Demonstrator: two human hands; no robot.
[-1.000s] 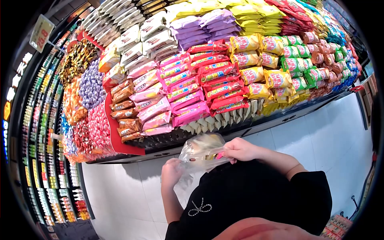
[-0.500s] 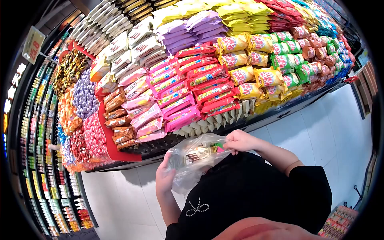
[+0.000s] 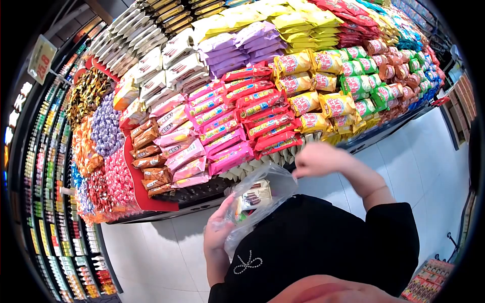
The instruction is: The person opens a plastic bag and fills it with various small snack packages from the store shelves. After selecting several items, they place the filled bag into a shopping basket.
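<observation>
The left hand [image 3: 218,230] has its fingers closed on the near side of a clear plastic bag [image 3: 283,186]. The right hand [image 3: 317,159] is curled at the opposite rim; whether it pinches the plastic, I cannot tell. A cream packet [image 3: 256,196] is already inside, something green partly hidden below it. The bag, apparently part-filled, is untied, just before the display stand's [image 3: 199,199] front edge, near stacked pink packets [image 3: 232,157].

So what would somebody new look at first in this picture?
Probably the bright snack packs piled in rainbow colours across the top and middle. Below them, the left hand holds a clear plastic bag with a cream-coloured packet inside; the right hand, blurred, is at its edge. A price sign shows red numbers, upper left.
</observation>
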